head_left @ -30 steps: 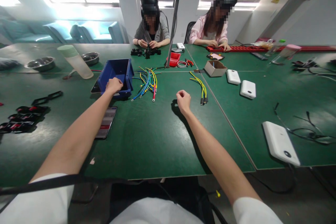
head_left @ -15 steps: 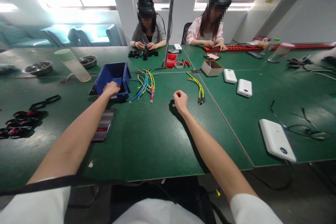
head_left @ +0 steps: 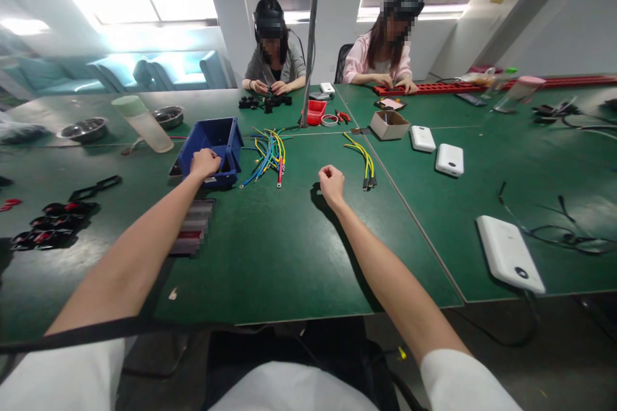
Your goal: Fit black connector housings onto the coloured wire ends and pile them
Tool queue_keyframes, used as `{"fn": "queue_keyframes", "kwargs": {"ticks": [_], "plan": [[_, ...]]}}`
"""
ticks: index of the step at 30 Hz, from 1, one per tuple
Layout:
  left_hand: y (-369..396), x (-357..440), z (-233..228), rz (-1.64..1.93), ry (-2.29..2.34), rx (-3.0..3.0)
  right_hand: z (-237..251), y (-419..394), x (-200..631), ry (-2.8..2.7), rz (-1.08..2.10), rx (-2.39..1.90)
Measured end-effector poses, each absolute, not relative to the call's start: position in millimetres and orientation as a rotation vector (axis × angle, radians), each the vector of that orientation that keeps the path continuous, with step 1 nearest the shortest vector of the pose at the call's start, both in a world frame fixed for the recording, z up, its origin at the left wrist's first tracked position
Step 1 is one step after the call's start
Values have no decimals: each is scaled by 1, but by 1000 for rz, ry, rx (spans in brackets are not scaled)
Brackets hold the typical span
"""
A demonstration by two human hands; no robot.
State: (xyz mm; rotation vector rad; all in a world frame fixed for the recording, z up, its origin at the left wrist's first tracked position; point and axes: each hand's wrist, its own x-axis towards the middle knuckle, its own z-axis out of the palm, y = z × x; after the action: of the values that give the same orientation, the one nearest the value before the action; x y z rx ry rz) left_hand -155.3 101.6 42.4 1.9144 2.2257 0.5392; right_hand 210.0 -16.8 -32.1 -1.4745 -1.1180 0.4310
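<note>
My left hand [head_left: 205, 163] reaches over the front wall of the blue bin [head_left: 230, 169]. Its fingers curl down inside, and the fingertips and anything in them are hidden. Just above the table my right hand [head_left: 331, 183] is closed in a loose curl; whether something small is in it does not show. Between the hands, next to the bin, lies a spread of blue, yellow and green wires [head_left: 270, 153] with ring ends, one with a red sleeve. Several yellow-green wires [head_left: 367, 160] with black sleeves lie to the right of my right hand.
A partitioned case [head_left: 197, 228] lies under my left forearm. Black parts [head_left: 55, 225], a bottle [head_left: 147, 125] and metal bowls [head_left: 85, 130] are leftward. A cardboard box [head_left: 390, 127] and white devices [head_left: 509, 253] are rightward. A metal pole [head_left: 312, 38] and two co-workers are across the table.
The view has shifted slightly, so things at the left appear a little further right. Both hands keep nearly the same place and pose.
</note>
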Motion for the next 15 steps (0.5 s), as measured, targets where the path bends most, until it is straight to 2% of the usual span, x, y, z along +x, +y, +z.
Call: {"fn": "queue_keyframes", "kwargs": {"ticks": [4, 6, 15], "plan": [[94, -154, 44, 793, 2369, 1947, -33, -16, 210, -1117, 429, -1476], [92, -155, 44, 805, 2359, 1993, -33, -15, 209, -1119, 430, -1476], [112, -165, 38, 338, 2106, 2145, -30, -18, 209, -1127, 424, -1500]]}}
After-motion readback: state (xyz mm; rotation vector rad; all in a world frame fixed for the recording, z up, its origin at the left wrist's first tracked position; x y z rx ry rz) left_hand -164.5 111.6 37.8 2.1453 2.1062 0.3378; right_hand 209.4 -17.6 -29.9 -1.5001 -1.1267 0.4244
